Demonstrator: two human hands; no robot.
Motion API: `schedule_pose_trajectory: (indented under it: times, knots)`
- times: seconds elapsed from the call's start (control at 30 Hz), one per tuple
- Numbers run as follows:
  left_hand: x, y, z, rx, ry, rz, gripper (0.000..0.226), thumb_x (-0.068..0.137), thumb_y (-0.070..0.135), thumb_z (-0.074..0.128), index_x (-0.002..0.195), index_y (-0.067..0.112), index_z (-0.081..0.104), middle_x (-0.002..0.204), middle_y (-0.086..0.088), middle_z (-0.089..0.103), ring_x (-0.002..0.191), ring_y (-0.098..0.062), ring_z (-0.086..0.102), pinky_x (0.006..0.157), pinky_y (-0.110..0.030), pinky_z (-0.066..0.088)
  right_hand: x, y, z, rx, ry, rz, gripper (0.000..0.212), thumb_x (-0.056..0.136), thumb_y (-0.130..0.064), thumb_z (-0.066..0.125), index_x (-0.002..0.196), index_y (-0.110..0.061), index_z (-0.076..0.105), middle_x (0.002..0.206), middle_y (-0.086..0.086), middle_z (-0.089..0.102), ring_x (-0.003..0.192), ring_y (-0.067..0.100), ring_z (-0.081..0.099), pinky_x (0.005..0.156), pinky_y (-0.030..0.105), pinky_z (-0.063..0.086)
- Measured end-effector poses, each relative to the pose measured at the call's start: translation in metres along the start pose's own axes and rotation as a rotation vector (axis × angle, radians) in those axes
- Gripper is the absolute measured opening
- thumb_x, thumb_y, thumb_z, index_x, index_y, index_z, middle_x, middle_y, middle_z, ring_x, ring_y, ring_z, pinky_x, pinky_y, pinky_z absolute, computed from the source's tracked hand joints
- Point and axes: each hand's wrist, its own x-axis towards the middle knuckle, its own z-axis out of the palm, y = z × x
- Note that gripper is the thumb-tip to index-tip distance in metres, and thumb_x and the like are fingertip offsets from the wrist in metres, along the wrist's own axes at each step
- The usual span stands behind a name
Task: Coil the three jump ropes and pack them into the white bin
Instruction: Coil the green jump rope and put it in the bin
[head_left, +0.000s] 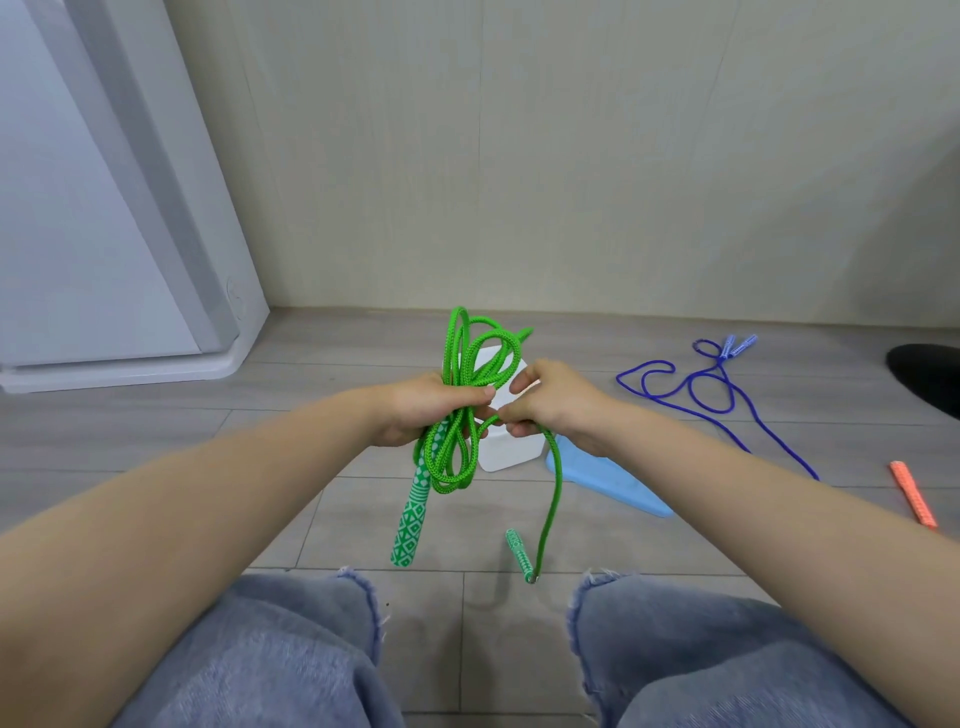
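My left hand (426, 410) grips a bundle of loops of the green jump rope (457, 358), with one green patterned handle (413, 512) hanging below the fist. My right hand (550, 405) pinches the free end of the same rope beside the bundle. That end drops to the second green handle (521, 555), which hangs near the floor. The white bin (511, 452) stands on the floor behind my hands, mostly hidden by them. A blue jump rope (711, 395) lies loose on the floor to the right. An orange handle (912, 493) of another rope shows at the far right.
A light blue lid (613, 483) lies on the floor right of the bin. A white appliance (104, 208) fills the left. A wall runs along the back. A dark object (930, 374) sits at the right edge. My knees in jeans (291, 654) are at the bottom.
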Motion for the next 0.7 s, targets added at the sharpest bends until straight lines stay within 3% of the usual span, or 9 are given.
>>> schedule_pose_trajectory:
  times: [0.07, 0.13, 0.2, 0.27, 0.37, 0.47, 0.6, 0.7]
  knots:
    - [-0.002, 0.000, 0.003, 0.016, -0.055, -0.028, 0.018, 0.096, 0.025, 0.057, 0.101, 0.009, 0.064, 0.089, -0.005, 0.068, 0.086, -0.020, 0.062, 0.093, -0.041, 0.050, 0.001, 0.002, 0.000, 0.045, -0.034, -0.008, 0.036, 0.078, 0.006, 0.070, 0.104, -0.005, 0.048, 0.088, 0.019, 0.065, 0.064, 0.023, 0.069, 0.065, 0.028, 0.060]
    - [-0.005, 0.001, 0.008, 0.047, -0.123, -0.044, 0.014, 0.096, 0.024, 0.055, 0.101, 0.014, 0.064, 0.087, -0.002, 0.068, 0.081, -0.016, 0.061, 0.082, -0.034, 0.052, 0.000, 0.001, -0.001, 0.014, -0.110, -0.088, 0.027, 0.077, 0.008, 0.068, 0.099, -0.005, 0.058, 0.083, 0.015, 0.068, 0.071, 0.023, 0.067, 0.070, 0.032, 0.060]
    - [-0.007, 0.002, 0.009, 0.085, -0.151, -0.027, 0.011, 0.096, 0.024, 0.055, 0.092, 0.017, 0.062, 0.080, 0.000, 0.062, 0.078, -0.015, 0.056, 0.079, -0.031, 0.046, -0.004, 0.000, -0.002, -0.038, -0.163, -0.124, 0.017, 0.080, 0.001, 0.068, 0.092, -0.011, 0.065, 0.081, 0.009, 0.067, 0.068, 0.021, 0.061, 0.063, 0.028, 0.057]
    - [-0.006, 0.003, 0.008, 0.126, -0.125, 0.001, 0.019, 0.095, 0.027, 0.057, 0.078, 0.018, 0.059, 0.074, 0.002, 0.056, 0.077, -0.018, 0.051, 0.080, -0.035, 0.041, -0.006, 0.000, -0.006, -0.105, -0.161, -0.034, 0.012, 0.085, -0.017, 0.069, 0.093, -0.010, 0.062, 0.080, 0.007, 0.062, 0.062, 0.020, 0.056, 0.055, 0.026, 0.052]
    - [-0.004, 0.005, -0.001, 0.225, -0.012, 0.064, 0.027, 0.093, 0.030, 0.060, 0.069, 0.020, 0.056, 0.069, 0.003, 0.054, 0.075, -0.019, 0.048, 0.075, -0.034, 0.038, -0.005, 0.004, -0.020, -0.181, -0.240, 0.127, 0.028, 0.093, -0.034, 0.057, 0.096, -0.006, 0.059, 0.076, 0.009, 0.060, 0.062, 0.021, 0.058, 0.061, 0.027, 0.051]
    - [-0.003, 0.002, -0.013, 0.369, 0.073, 0.098, 0.024, 0.092, 0.030, 0.060, 0.072, 0.018, 0.053, 0.069, 0.003, 0.052, 0.068, -0.017, 0.045, 0.067, -0.030, 0.035, -0.008, 0.008, -0.038, -0.317, -0.253, 0.107, 0.024, 0.095, -0.025, 0.047, 0.093, -0.009, 0.064, 0.078, 0.010, 0.063, 0.074, 0.020, 0.063, 0.072, 0.027, 0.047]
    - [-0.007, -0.001, -0.017, 0.414, 0.034, 0.051, 0.022, 0.094, 0.028, 0.059, 0.076, 0.017, 0.055, 0.072, 0.003, 0.054, 0.066, -0.013, 0.047, 0.065, -0.026, 0.038, -0.011, 0.016, -0.047, -0.336, -0.228, 0.052, 0.023, 0.095, -0.017, 0.046, 0.096, -0.007, 0.067, 0.073, 0.003, 0.052, 0.068, 0.021, 0.052, 0.060, 0.021, 0.046]
    - [-0.007, -0.002, -0.011, 0.349, -0.012, 0.038, 0.018, 0.094, 0.028, 0.059, 0.081, 0.016, 0.061, 0.078, 0.002, 0.061, 0.076, -0.017, 0.054, 0.076, -0.032, 0.043, -0.007, 0.014, -0.039, -0.345, -0.153, -0.045, 0.023, 0.093, -0.017, 0.049, 0.090, -0.010, 0.071, 0.065, -0.002, 0.047, 0.061, 0.017, 0.038, 0.056, 0.023, 0.038]
